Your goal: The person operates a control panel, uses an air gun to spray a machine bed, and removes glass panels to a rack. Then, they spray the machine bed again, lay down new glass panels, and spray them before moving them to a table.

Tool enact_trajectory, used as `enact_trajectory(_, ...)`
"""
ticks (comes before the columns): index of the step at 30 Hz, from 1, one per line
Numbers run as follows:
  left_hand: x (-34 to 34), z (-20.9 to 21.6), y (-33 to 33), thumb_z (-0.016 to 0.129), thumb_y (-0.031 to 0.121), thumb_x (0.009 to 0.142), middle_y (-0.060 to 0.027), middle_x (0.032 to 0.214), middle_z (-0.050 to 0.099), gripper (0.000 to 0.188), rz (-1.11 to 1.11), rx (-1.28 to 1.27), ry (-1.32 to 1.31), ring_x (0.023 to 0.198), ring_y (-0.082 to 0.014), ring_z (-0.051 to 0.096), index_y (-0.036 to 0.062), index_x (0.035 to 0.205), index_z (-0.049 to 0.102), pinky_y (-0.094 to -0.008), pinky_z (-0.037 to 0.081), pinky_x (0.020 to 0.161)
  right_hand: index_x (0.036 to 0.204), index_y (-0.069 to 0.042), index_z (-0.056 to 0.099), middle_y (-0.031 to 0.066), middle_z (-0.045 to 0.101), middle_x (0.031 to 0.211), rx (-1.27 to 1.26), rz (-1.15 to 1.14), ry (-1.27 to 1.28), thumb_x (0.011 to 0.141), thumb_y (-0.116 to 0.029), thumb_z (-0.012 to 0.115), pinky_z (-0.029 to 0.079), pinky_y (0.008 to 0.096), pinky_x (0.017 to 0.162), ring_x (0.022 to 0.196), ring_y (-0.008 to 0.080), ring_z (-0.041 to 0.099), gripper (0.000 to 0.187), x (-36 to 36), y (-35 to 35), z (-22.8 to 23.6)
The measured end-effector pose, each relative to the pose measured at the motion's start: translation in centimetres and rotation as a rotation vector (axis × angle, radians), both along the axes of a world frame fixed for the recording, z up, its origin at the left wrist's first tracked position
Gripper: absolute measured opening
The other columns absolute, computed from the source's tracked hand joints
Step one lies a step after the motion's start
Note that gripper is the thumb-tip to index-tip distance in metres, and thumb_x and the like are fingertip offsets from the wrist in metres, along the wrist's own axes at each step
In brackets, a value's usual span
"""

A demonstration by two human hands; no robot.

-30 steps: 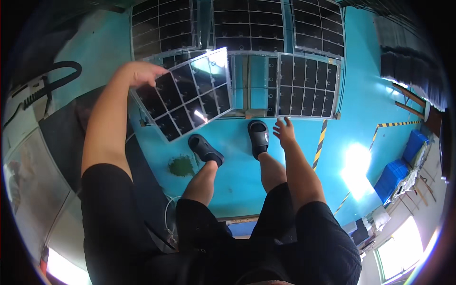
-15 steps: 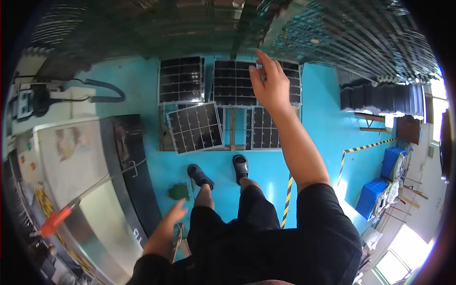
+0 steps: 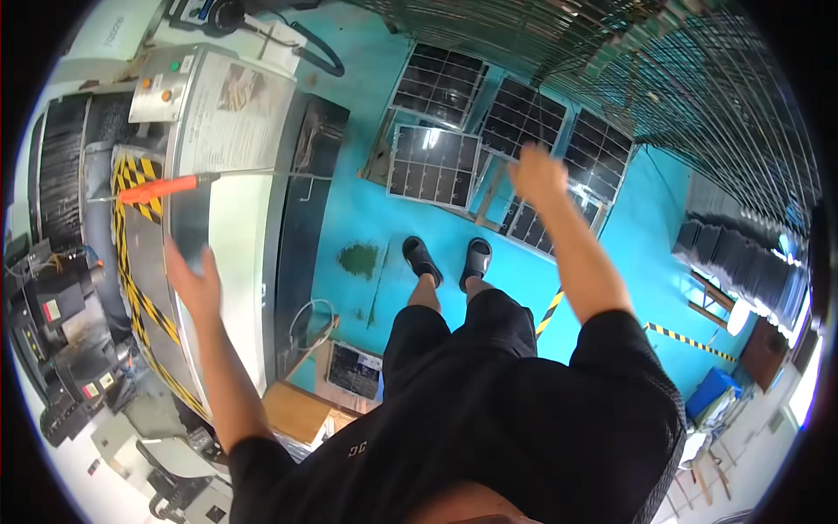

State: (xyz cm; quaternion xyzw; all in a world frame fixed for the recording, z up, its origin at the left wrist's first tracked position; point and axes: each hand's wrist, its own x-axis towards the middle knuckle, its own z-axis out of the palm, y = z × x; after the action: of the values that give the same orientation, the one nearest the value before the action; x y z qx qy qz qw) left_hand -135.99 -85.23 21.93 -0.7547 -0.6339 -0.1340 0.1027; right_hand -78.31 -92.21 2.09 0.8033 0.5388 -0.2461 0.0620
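Observation:
My left hand (image 3: 194, 278) reaches out to the left with its fingers apart and nothing in it. It is over the front of a grey and white machine (image 3: 236, 113), below an orange-handled tool (image 3: 161, 189) with a thin metal tip and a cord. My right hand (image 3: 538, 179) is raised ahead of me, its fingers curled in and somewhat blurred. A thin dark line shows just above it, and whatever the fingers hold is hidden. Behind that hand, lower down, several dark gridded panels (image 3: 434, 164) lie on a wooden frame (image 3: 489, 196).
Wire racks (image 3: 690, 79) hang over the far right. A dark cabinet (image 3: 305, 201) stands left of my feet on the blue floor (image 3: 393, 236), near a green patch (image 3: 359, 259). A wooden-topped stand (image 3: 297, 412) is close at my left. Blue crates (image 3: 711, 389) sit far right.
My view has turned left, bringing more of the machine into sight. The left hand has stretched out toward the machine. The right hand's fingers, spread before, are now curled.

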Motion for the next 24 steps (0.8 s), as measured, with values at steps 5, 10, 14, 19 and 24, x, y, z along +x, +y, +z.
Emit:
enact_trajectory(5, 2.2, -0.1, 13.7, 0.07, 0.071, 0.075, -0.0255, 0.137, 0.056, 0.096, 0.471, -0.201, -0.048, 0.13, -0.0363, 0.052, -0.002, 0.135, 0.053, -0.0421, 0.038, 0.109, 0.155, -0.008, 0.025, 0.0259, 0.063, 0.127, -0.537, 0.254, 0.281, 0.091, -0.042, 0.061, 0.05, 0.0474, 0.1, 0.116, 0.0403, 0.063, 0.081, -6.0, -9.9, -17.7)
enact_trajectory(10, -3.0, 0.9, 17.1, 0.077, 0.037, 0.084, -0.0154, 0.121, 0.064, 0.058, 0.268, -0.19, -0.594, 0.11, -0.0226, 0.061, -0.0017, 0.123, 0.06, -0.0341, 0.044, 0.098, 0.159, -0.017, 0.015, 0.017, 0.049, 0.148, -0.628, 0.072, 0.466, 0.091, -0.047, 0.062, 0.047, 0.0483, 0.105, 0.128, 0.0385, 0.055, 0.088, -6.8, -11.3, -26.8)
enact_trajectory(14, 3.0, -0.9, 10.3, 0.065, 0.011, 0.082, -0.0132, 0.119, 0.065, 0.05, 0.081, -0.055, -0.938, 0.106, -0.0209, 0.064, -0.0024, 0.129, 0.055, -0.031, 0.051, 0.086, 0.154, -0.008, 0.028, 0.0272, 0.06, 0.13, -0.414, -0.037, 0.374, 0.092, -0.049, 0.059, 0.049, 0.0451, 0.1, 0.12, 0.0409, 0.06, 0.081, -6.7, -14.7, -27.7)
enact_trajectory(19, 10.1, -4.8, -3.6, 0.052, 0.001, 0.07, -0.0066, 0.114, 0.065, 0.075, -0.068, -0.622, -0.761, 0.091, -0.0173, 0.067, 0.009, 0.144, 0.04, -0.0215, 0.049, 0.064, 0.153, -0.01, 0.033, 0.0254, 0.051, 0.143, -0.493, -0.112, 0.403, 0.094, -0.055, 0.054, 0.048, 0.0463, 0.101, 0.127, 0.0421, 0.054, 0.077, -5.2, -15.4, -28.7)
enact_trajectory(24, 7.5, -10.3, -22.8, 0.063, 0.037, 0.09, -0.0164, 0.093, 0.072, 0.029, 0.062, -1.301, -0.03, 0.088, -0.0387, 0.068, 0.0169, 0.109, 0.07, -0.0487, 0.053, 0.074, 0.15, -0.014, 0.04, 0.0159, 0.052, 0.145, -0.582, -0.751, 1.541, 0.095, -0.067, 0.046, 0.045, 0.0522, 0.099, 0.13, 0.034, 0.051, 0.077, -15.5, -11.8, -19.8)
